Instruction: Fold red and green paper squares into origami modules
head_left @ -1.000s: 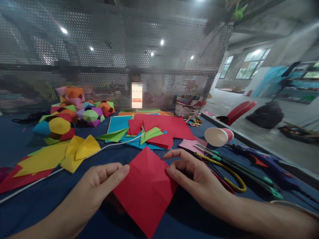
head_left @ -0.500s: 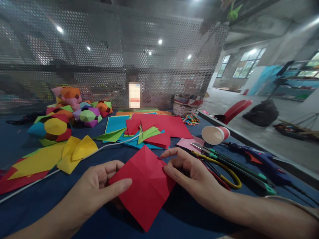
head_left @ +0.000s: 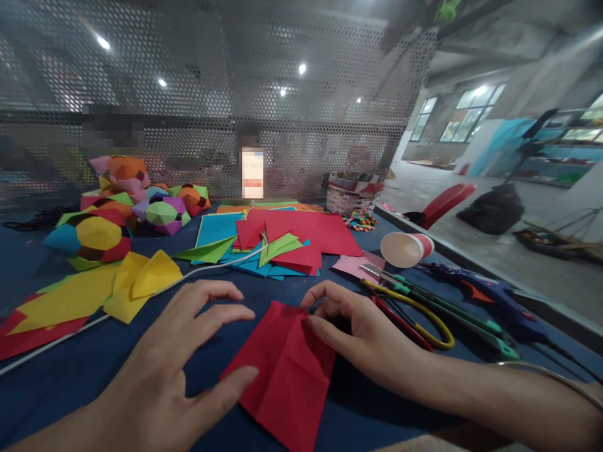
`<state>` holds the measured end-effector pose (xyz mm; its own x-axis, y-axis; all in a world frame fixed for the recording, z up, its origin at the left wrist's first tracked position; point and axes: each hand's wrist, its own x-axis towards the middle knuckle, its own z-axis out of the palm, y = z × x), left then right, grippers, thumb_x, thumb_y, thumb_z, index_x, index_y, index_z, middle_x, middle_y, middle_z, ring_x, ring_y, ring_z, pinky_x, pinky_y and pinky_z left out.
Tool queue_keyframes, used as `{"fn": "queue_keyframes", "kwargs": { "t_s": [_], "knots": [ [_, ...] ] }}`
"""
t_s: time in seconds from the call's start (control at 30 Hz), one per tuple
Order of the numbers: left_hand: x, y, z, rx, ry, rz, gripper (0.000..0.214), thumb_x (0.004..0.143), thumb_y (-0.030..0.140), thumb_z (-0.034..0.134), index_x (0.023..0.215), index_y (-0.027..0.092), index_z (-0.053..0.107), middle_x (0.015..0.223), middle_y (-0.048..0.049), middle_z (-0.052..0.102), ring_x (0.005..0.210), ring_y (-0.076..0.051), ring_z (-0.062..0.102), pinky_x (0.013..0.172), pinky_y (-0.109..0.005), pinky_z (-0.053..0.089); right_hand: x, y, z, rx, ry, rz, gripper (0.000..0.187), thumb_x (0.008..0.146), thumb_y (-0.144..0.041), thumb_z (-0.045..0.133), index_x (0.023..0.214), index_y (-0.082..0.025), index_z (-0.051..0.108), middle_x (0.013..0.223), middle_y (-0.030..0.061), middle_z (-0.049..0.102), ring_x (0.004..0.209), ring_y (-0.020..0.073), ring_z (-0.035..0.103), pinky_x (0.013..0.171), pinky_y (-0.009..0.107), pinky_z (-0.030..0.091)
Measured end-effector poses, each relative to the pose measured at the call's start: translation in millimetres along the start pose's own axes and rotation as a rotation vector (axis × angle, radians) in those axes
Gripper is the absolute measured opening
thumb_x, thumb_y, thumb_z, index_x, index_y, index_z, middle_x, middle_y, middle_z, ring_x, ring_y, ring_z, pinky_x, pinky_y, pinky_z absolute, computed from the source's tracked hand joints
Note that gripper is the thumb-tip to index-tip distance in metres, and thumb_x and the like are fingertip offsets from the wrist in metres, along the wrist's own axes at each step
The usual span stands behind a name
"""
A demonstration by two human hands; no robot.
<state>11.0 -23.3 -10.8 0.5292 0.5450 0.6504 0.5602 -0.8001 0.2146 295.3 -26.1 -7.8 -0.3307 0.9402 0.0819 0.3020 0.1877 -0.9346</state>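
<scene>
A creased square of red paper (head_left: pixel 282 373) hangs tilted above the blue tabletop in front of me, fold lines crossing its middle. My right hand (head_left: pixel 351 326) pinches its upper right edge between thumb and fingers. To the left of the sheet, my left hand (head_left: pixel 188 358) is spread, thumb and fingers apart; the thumb tip lies over the paper's left edge, and I cannot tell whether it touches. Beyond the hands lies a pile of red sheets (head_left: pixel 325 235), blue sheets (head_left: pixel 219 229) and green folded pieces (head_left: pixel 282 247).
Folded paper balls (head_left: pixel 101 235) stand at back left, with yellow paper pieces (head_left: pixel 141 279) before them. A white cord (head_left: pixel 202 272) crosses the table. On the right are yellow-handled scissors (head_left: pixel 424 317), a green-handled tool (head_left: pixel 452 311), a blue glue gun (head_left: pixel 490 304), a tipped paper cup (head_left: pixel 405 249) and a woven basket (head_left: pixel 353 193).
My left hand has let go of the red paper and spread its fingers. The sheet has turned and tilted, still in my right hand.
</scene>
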Motion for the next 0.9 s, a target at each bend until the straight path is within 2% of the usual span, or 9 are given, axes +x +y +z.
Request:
{"fn": "queue_keyframes", "kwargs": {
  "t_s": [0.13,0.2,0.27,0.4,0.47,0.6,0.73,0.83,0.9],
  "knots": [
    [-13.9,9.3,8.7,0.012,-0.03,0.116,0.05,0.111,0.066,0.046,0.137,0.026,0.061,0.138,-0.0098,0.069,0.129,-0.027,0.066,0.114,-0.041,0.052,2.8,-2.2,-0.2,0.054,0.016,0.016,0.02,0.094,-0.038,0.064,0.101,-0.019,0.065,0.076,-0.0015,0.065,0.069,0.015,0.054,0.064,0.026,0.038],
    [-15.0,12.9,11.9,0.027,-0.07,0.171,0.053,0.113,0.065,0.037,0.142,0.025,0.057,0.137,-0.0099,0.07,0.132,-0.027,0.064,0.119,-0.043,0.045,3.6,-4.8,-0.3,0.07,0.022,0.015,0.022,0.092,-0.038,0.063,0.099,-0.018,0.07,0.085,0.0024,0.07,0.075,0.0161,0.057,0.069,0.027,0.042],
    [-13.0,13.1,11.9,0.089,-0.11,0.202,0.053,0.114,0.061,0.04,0.147,0.023,0.055,0.14,-0.0106,0.071,0.135,-0.026,0.063,0.123,-0.042,0.041,3.9,-7.3,-0.6,0.07,0.036,0.027,0.027,0.089,-0.037,0.062,0.101,-0.017,0.076,0.086,0.0025,0.07,0.076,0.016,0.057,0.07,0.027,0.042],
    [-7.8,7.9,6.7,0.222,-0.114,0.23,0.037,0.111,0.029,0.057,0.146,0.018,0.057,0.141,-0.0085,0.071,0.134,-0.022,0.064,0.126,-0.033,0.039,3.0,-11.1,-1.2,0.138,0.075,0.105,0.034,0.084,-0.038,0.064,0.103,-0.018,0.082,0.073,-0.002,0.063,0.067,0.0133,0.051,0.064,0.025,0.037],
    [-6.6,5.7,4.8,0.257,-0.1,0.233,0.042,0.105,0.013,0.054,0.147,0.017,0.057,0.143,-0.0073,0.071,0.134,-0.02,0.064,0.127,-0.032,0.036,2.2,-12.4,-1.5,0.209,0.082,0.136,0.035,0.081,-0.037,0.065,0.104,-0.018,0.083,0.074,-0.0017,0.067,0.067,0.0132,0.054,0.064,0.025,0.039],
    [-4.9,1.2,2.4,0.246,-0.11,0.243,0.055,0.099,0.0,0.044,0.15,0.017,0.056,0.145,-0.0056,0.07,0.138,-0.016,0.06,0.128,-0.027,0.034,0.1,-11.3,-2.0,0.22,0.062,0.128,0.034,0.079,-0.033,0.063,0.103,-0.019,0.083,0.077,-0.0005,0.071,0.068,0.0131,0.057,0.063,0.024,0.042],
    [-3.7,-5.2,0.0,0.206,-0.108,0.341,0.044,0.101,-0.002,0.045,0.135,0.019,0.065,0.125,-0.0029,0.077,0.12,-0.016,0.067,0.122,-0.028,0.04,-3.0,-4.5,-1.8,0.032,-0.071,-0.044,0.045,0.077,-0.016,0.055,0.116,-0.019,0.078,0.089,0.0015,0.075,0.078,0.0168,0.066,0.072,0.028,0.052],
    [-5.1,-5.9,0.3,0.179,-0.084,0.32,0.043,0.1,-0.002,0.044,0.128,0.022,0.065,0.116,-0.0009,0.079,0.111,-0.016,0.068,0.113,-0.029,0.046,-5.3,0.8,-1.1,-0.245,-0.035,-0.287,0.053,0.08,-0.007,0.06,0.13,-0.017,0.07,0.119,0.0096,0.075,0.111,0.0245,0.07,0.101,0.041,0.056],
    [-6.5,-4.4,1.4,0.148,-0.072,0.276,0.046,0.098,-0.003,0.042,0.127,0.025,0.065,0.114,0.001,0.079,0.11,-0.015,0.069,0.109,-0.028,0.049,-6.4,3.8,-1.0,-0.412,0.009,-0.385,0.044,0.088,-0.011,0.069,0.132,-0.016,0.071,0.129,0.0137,0.07,0.118,0.0275,0.066,0.107,0.046,0.054]
  ]
}}
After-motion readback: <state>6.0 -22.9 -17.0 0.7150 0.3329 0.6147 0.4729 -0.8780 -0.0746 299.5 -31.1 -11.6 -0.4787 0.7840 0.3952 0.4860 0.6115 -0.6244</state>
